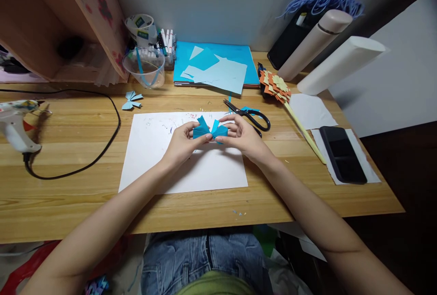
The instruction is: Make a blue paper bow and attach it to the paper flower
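Note:
A blue paper bow (203, 130) with folded loops and two tails is held up over a white sheet of paper (153, 163). My left hand (184, 142) pinches its left side, thumb at the centre. On the right side, my right hand (243, 138) grips it between thumb and fingers. Black-handled scissors (256, 119) lie just beyond my right hand, beside blue paper scraps (251, 110). A lighter blue paper bow (131, 100) rests on the table to the left of the sheet's far edge.
A glue gun (18, 126) with a looping black cord lies at left. Behind are a clear plastic cup (145, 69), markers (167, 40) and a blue folder (252, 69) with paper offcuts. An orange-yellow paper flower (277, 86), bottles and a phone (343, 154) occupy the right.

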Demonstrator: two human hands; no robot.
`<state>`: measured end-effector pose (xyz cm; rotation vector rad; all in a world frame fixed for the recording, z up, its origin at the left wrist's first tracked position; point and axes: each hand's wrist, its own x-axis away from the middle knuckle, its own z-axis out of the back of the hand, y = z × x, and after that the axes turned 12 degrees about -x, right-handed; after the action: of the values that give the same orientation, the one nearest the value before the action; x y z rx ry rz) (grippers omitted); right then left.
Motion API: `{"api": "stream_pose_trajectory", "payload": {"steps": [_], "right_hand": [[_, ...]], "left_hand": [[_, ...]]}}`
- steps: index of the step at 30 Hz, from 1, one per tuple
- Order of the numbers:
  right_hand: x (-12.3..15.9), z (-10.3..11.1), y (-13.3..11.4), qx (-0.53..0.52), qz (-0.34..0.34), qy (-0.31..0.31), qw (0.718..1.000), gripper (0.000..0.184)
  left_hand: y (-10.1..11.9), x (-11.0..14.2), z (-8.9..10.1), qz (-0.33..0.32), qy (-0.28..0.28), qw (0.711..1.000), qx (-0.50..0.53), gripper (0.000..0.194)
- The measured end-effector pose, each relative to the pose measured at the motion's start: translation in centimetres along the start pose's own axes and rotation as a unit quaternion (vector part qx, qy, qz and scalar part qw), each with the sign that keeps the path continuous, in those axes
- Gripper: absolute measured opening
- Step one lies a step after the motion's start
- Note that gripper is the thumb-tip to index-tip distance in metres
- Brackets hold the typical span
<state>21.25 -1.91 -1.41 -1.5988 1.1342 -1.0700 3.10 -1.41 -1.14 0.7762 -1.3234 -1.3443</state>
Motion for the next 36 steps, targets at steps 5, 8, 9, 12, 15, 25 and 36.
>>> {"api": "stream_pose_trajectory", "payload": {"steps": [5, 8, 9, 12, 15, 25, 36], "right_hand": [[0.1, 0.5, -1.0, -0.016, -0.099, -0.002, 0.995, 0.036], [0.1, 0.4, -1.0, -0.016, -0.115, 0.005, 0.993, 0.023], [0.2, 0.4, -0.9, -0.015, -0.109, 0.010, 0.994, 0.022], [0.2, 0.4, -0.4, -0.006, -0.085, 0.021, 0.996, 0.021], [0.2, 0.4, 0.0, 0.004, -0.076, 0.033, 0.997, 0.023], [0.1, 0.5, 0.0, 0.026, -0.073, 0.004, 0.997, 0.023], [0.1, 0.3, 0.2, 0.032, -0.051, -0.015, 0.998, 0.019]], "left_hand": [[0.1, 0.0, 0.1, 0.008, -0.012, 0.999, 0.032, 0.024], [-0.1, 0.0, 0.0, 0.013, -0.016, 0.999, 0.037, 0.025], [-0.2, 0.0, 0.0, 0.012, -0.020, 0.999, 0.039, 0.025], [-0.4, 0.0, -0.1, 0.011, -0.027, 0.999, 0.046, 0.026], [-0.4, -0.1, -0.2, 0.013, -0.023, 0.999, 0.040, 0.026], [-0.4, 0.0, -0.3, 0.010, -0.025, 0.999, 0.024, 0.023], [-0.6, 0.1, -0.3, 0.022, -0.036, 0.998, 0.036, 0.024]]}}
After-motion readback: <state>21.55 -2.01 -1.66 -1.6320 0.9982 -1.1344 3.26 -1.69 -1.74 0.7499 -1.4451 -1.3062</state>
